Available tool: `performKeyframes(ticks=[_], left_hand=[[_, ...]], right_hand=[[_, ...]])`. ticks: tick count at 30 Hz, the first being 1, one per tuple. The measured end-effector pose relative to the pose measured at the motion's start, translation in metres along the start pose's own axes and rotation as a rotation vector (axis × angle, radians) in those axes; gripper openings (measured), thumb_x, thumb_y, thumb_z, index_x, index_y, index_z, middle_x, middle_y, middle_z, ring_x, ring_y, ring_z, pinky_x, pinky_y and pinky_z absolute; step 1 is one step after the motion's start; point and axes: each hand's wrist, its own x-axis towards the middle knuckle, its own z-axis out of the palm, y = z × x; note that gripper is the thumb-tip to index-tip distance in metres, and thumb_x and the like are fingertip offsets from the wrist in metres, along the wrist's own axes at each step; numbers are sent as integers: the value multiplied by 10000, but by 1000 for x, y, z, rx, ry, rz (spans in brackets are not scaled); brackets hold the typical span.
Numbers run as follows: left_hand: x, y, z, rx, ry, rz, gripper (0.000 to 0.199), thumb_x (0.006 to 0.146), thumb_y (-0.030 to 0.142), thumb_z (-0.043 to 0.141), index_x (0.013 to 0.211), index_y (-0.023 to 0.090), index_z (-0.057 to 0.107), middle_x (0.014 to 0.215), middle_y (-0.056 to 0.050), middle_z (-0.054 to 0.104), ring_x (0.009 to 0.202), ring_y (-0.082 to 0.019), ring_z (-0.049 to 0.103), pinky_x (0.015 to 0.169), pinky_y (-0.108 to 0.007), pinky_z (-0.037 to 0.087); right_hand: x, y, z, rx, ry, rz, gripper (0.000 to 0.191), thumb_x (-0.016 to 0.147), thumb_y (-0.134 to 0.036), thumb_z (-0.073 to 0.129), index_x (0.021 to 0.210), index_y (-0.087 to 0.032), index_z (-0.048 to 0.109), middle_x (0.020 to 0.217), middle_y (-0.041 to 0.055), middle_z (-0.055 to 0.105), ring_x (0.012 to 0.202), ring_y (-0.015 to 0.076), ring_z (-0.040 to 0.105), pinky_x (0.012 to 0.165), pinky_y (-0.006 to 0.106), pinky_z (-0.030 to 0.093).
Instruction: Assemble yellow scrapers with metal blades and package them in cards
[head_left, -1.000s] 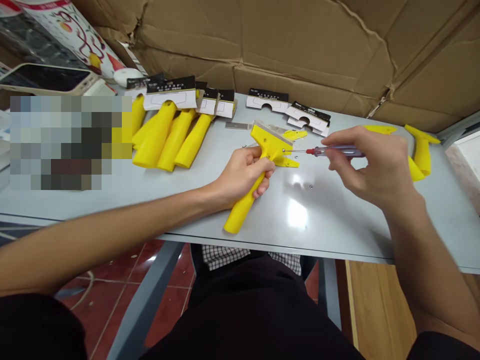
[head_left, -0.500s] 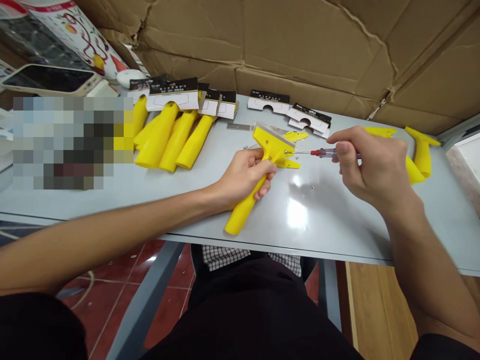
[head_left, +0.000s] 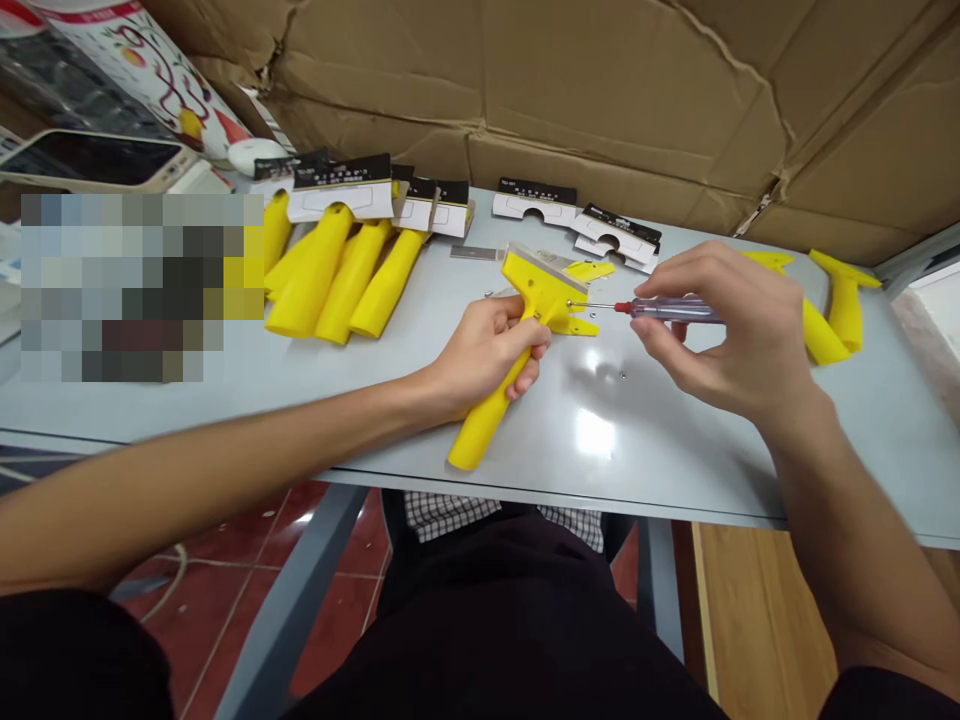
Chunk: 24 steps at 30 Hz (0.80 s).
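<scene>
My left hand [head_left: 495, 355] is wrapped round the neck of a yellow scraper [head_left: 480, 425], whose wide head points up and away. In my right hand [head_left: 739, 335] is a screwdriver [head_left: 675, 309] with a clear handle and red collar, held between thumb and fingers. Its tip touches a small screw [head_left: 569, 303] at the scraper head. Just behind and beside that head lie a yellow piece [head_left: 589, 271] and another yellow tip [head_left: 585, 328]. A loose screw [head_left: 622, 375] rests on the table [head_left: 525, 450].
Several yellow scrapers [head_left: 315, 275] with black-and-white cards lie at the left. More cards [head_left: 534, 200] and a metal blade [head_left: 474, 253] are behind my hands. Yellow scrapers [head_left: 846, 310] sit at the right. Cardboard [head_left: 600, 110] stands along the back; a phone [head_left: 97, 160] is back left.
My right thumb and fingers have spread a little around the screwdriver, so more of its handle shows. The scraper stays in my left hand, nearly unmoved.
</scene>
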Motion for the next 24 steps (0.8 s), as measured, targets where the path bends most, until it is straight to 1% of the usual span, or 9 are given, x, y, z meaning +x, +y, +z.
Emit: performKeyframes(ticks=[5, 7, 9, 12, 15, 18, 20, 22, 24], left_hand=[[0, 1, 0, 2, 0, -1, 171, 801, 188, 672, 693, 215, 543, 475, 45, 521, 349, -84, 462, 359, -223, 356], [0, 1, 0, 0, -2, 0, 167, 797, 188, 671, 693, 216, 543, 466, 43, 515, 352, -87, 463, 359, -222, 352], [0, 1, 1, 0, 4, -4, 169, 792, 195, 672, 691, 218, 539, 464, 40, 515, 353, -89, 461, 355, -223, 346], [1, 0, 0, 3, 3, -6, 170, 786, 201, 676, 693, 219, 535, 462, 41, 515, 350, -88, 452, 355, -222, 344], [1, -1, 0, 5, -18, -2, 163, 795, 204, 672, 699, 220, 541, 437, 46, 504, 336, -86, 432, 356, -221, 347], [1, -2, -1, 8, -21, 2, 170, 805, 206, 669, 695, 220, 541, 429, 42, 508, 331, -85, 421, 361, -223, 350], [1, -1, -1, 12, -19, 2, 171, 810, 209, 670, 698, 222, 541, 429, 41, 508, 332, -88, 422, 366, -225, 356], [0, 0, 0, 17, -19, -5, 170, 811, 210, 668, 703, 225, 537, 426, 40, 507, 332, -90, 419, 369, -226, 358], [0, 1, 0, 24, -19, -15, 172, 811, 205, 664, 704, 228, 532, 418, 39, 503, 330, -91, 411, 370, -226, 356]], right_hand=[[-1, 10, -2, -129, -15, 90, 128, 1075, -337, 609, 1018, -306, 719, 581, -50, 647, 488, 200, 613, 533, 370, 440], [-1, 10, -3, -114, -12, 87, 91, 1046, -313, 653, 978, -308, 713, 609, -52, 676, 492, 192, 617, 539, 364, 454], [0, 7, -4, -66, -22, 46, 44, 1000, -277, 716, 977, -313, 713, 768, -29, 773, 581, 198, 681, 578, 370, 513], [1, 1, -7, -17, -63, 49, 133, 977, -214, 719, 1029, -336, 731, 966, 8, 804, 730, 227, 735, 623, 396, 574], [0, -1, -8, -9, -94, 109, 195, 984, -181, 678, 1049, -355, 741, 1000, 22, 777, 814, 250, 741, 645, 414, 594], [-1, 1, -8, -2, -94, 76, 183, 979, -186, 679, 1069, -339, 724, 1027, 19, 797, 812, 243, 750, 642, 403, 596], [-1, 4, -7, -20, -84, 55, 130, 985, -215, 681, 1064, -315, 704, 989, 16, 809, 743, 220, 742, 621, 383, 581], [-1, 6, -6, -85, -61, 48, 67, 1033, -266, 627, 1026, -293, 688, 813, -5, 770, 612, 193, 681, 581, 368, 527], [-1, 9, -6, -170, -29, 43, 189, 1092, -314, 533, 979, -270, 678, 620, -36, 646, 488, 172, 566, 529, 357, 437]])
